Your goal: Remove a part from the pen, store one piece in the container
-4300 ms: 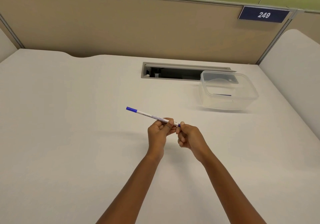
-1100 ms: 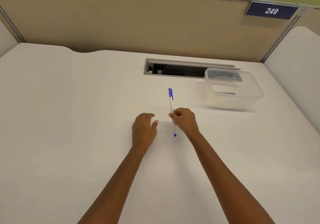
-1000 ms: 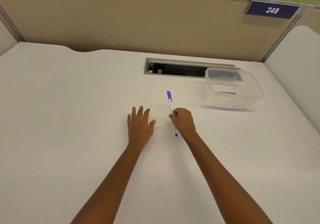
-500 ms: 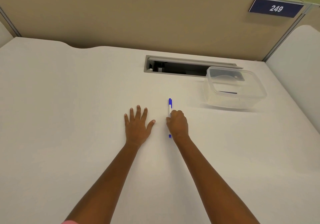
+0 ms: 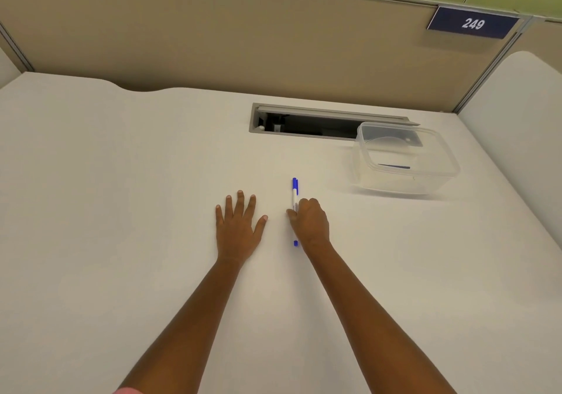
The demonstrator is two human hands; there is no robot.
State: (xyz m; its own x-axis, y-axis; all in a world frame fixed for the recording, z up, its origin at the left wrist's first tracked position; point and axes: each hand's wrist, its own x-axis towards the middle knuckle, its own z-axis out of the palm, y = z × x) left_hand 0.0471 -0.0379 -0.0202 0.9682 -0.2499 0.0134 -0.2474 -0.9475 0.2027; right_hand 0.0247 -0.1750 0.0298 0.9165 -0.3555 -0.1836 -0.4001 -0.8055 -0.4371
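STEP: I am judging removal done, 1 blue piece lying in container (image 5: pixel 406 157) | right hand (image 5: pixel 310 221) curling around pen (image 5: pixel 294 194) on bench (image 5: pixel 106 195) | left hand (image 5: pixel 238 226) resting spread flat | NEXT: letting go.

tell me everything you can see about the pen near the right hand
The pen is a slim white stick pen, seemingly plastic, with faint barrel print, a blue cap at its far end and a blue plug at its near end. It lies low on the white desk, pointing away from the person. The right hand is closed over its middle.
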